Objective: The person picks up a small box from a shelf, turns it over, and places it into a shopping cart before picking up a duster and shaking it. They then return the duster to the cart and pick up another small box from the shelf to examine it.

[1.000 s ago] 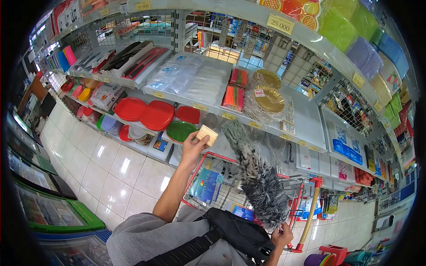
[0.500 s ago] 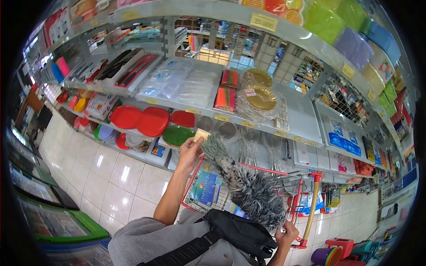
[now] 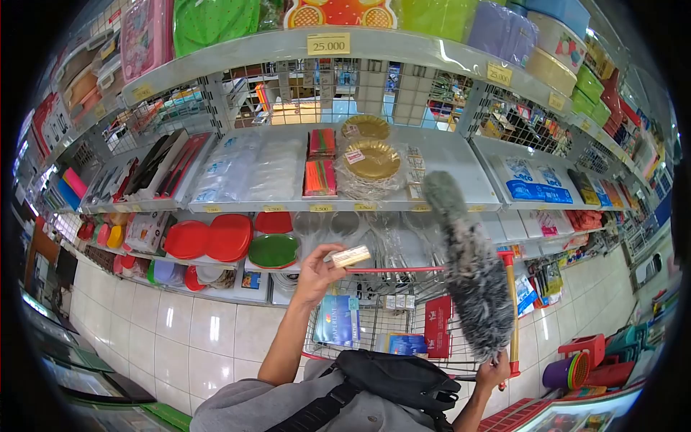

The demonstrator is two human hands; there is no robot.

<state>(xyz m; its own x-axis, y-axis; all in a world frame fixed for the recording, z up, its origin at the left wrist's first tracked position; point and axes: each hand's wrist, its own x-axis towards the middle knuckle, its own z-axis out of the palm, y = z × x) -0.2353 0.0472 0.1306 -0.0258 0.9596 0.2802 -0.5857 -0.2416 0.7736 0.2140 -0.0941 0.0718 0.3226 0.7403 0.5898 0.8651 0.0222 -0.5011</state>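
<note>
My left hand [image 3: 320, 277] grips a small pale yellow box [image 3: 351, 256] between thumb and fingers, in front of the lower shelf and above the shopping cart's red rim [image 3: 403, 270]. My right hand [image 3: 492, 373], low by the cart's handle [image 3: 512, 309], is closed around the lower end of a fluffy grey duster [image 3: 475, 288]. The duster stands nearly upright, its tip reaching the middle shelf's edge. Inside the cart lie a blue Paperline pack [image 3: 335, 320], a red box [image 3: 437, 327], another blue pack [image 3: 407, 344] and several small whitish boxes [image 3: 398, 302].
Gold plates [image 3: 371, 162] in plastic, bright colored packs [image 3: 320, 178] and clear bags [image 3: 273, 169] sit on the middle shelf. Red trays [image 3: 230, 237] and a green tray [image 3: 273, 250] are lower down. Stools [image 3: 586, 351] and buckets [image 3: 565, 372] stand on the floor at right.
The view has turned and levelled toward the shelves. The duster has swung from leaning left to nearly upright at the right, away from my left hand. The small box now shows more fully.
</note>
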